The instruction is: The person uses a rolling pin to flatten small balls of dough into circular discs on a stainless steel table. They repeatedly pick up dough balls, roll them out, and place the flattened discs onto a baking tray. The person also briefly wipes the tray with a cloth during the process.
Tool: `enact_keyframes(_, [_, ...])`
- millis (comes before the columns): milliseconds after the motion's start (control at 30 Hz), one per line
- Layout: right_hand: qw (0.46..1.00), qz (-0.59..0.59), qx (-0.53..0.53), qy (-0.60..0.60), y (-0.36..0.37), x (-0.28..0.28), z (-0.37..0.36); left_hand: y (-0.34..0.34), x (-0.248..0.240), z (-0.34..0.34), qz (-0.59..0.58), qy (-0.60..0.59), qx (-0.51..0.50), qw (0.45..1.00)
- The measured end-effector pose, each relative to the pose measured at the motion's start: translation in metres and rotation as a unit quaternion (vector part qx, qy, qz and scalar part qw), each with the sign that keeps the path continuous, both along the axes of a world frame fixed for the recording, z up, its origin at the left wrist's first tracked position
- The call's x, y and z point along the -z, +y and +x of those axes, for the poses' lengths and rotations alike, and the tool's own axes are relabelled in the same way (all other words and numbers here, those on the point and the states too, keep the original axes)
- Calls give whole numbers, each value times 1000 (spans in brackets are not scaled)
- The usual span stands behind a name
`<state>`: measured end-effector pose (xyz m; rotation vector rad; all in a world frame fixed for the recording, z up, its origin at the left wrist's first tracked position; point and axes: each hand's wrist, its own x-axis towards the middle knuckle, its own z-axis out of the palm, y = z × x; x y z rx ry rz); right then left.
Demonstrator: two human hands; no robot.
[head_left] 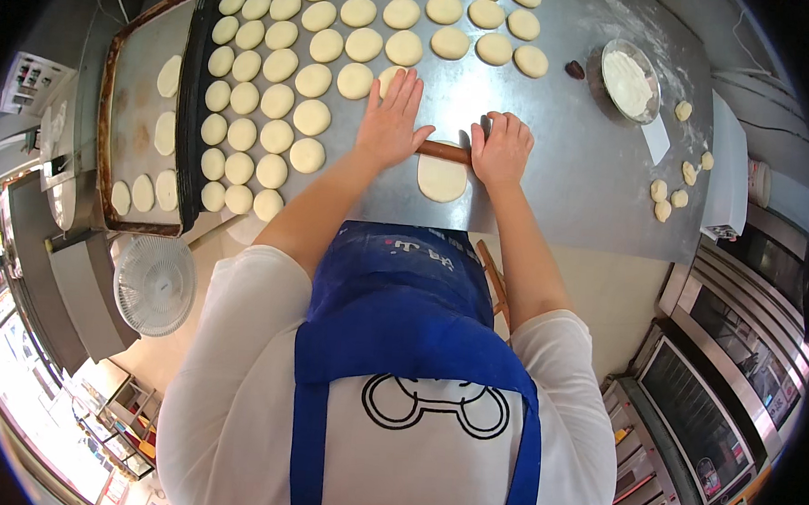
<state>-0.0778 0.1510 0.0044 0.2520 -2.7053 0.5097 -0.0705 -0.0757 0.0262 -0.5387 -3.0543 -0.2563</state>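
A brown rolling pin point(444, 151) lies across a flattened oval of dough point(442, 182) near the table's front edge. Part of the dough shows beyond the pin. My left hand point(391, 124) lies flat over the pin's left end, fingers stretched away from me and thumb out; its fingertips partly cover a dough round. Over the pin's right end, my right hand point(503, 152) has bent fingers, and its palm hides that end. Many pale dough rounds point(311, 117) stand in rows to the left and at the back of the metal table point(554, 183).
At the left, a dark-rimmed baking tray point(109, 136) holds several flat dough ovals. A metal bowl point(653, 110) of white flour stands at the right, beside a white scraper point(655, 140) and a small dark object point(574, 69). Several small dough lumps point(663, 211) lie near the right edge.
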Motion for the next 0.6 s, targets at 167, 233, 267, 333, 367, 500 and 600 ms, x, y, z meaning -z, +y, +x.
enact_keyframes(167, [979,3,-147,-144,28,15,157,-32,13,118,32,-143,176,973])
enact_keyframes(233, [976,28,-130,-172,24,17,152,-27,9,106,62,-138,126,981])
enact_keyframes(267, [982,51,-111,-144,20,17,132,-20,6,95,78,-135,102,983])
enact_keyframes(333, [986,73,-72,-135,6,-4,62,-8,-2,43,75,-21,61,995])
enact_keyframes(367, [991,79,-38,-97,5,1,38,-1,-4,19,72,36,43,996])
enact_keyframes(500, [995,13,-46,-88,5,11,14,27,25,-8,68,-153,97,981])
enact_keyframes(600, [988,40,-108,-104,10,14,80,41,35,22,208,-140,52,967])
